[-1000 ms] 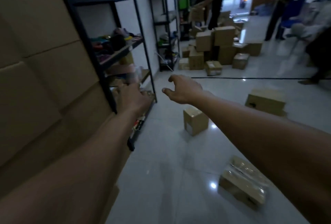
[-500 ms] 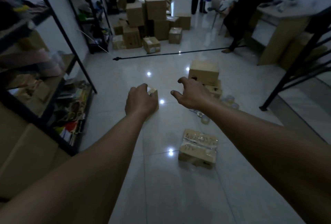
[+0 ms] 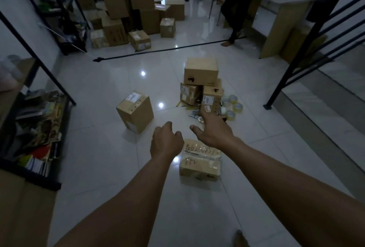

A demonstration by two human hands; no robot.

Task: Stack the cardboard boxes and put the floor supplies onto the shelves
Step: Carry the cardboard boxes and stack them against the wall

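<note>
A flat taped cardboard box [image 3: 200,163] with handwriting on top lies on the white tile floor just beyond my hands. My left hand [image 3: 166,143] hovers at its left edge, fingers curled and holding nothing. My right hand [image 3: 214,128] reaches out above its far edge, fingers spread. A labelled cardboard box [image 3: 135,111] stands further left. Ahead, a small stack of three boxes [image 3: 201,85] sits beside several tape rolls [image 3: 232,106] and loose flat supplies [image 3: 192,111].
A black metal shelf [image 3: 37,128] with colourful packets runs along the left. A large pile of boxes [image 3: 136,12] stands at the back, behind a black strip on the floor. A stair railing [image 3: 308,49] rises on the right. A person's legs [image 3: 235,10] and a counter [image 3: 284,16] are beyond.
My view turned away from the left shelf toward the floor and moved forward. Both hands dropped closer to the flat taped box; the three-box stack and tape rolls came into view.
</note>
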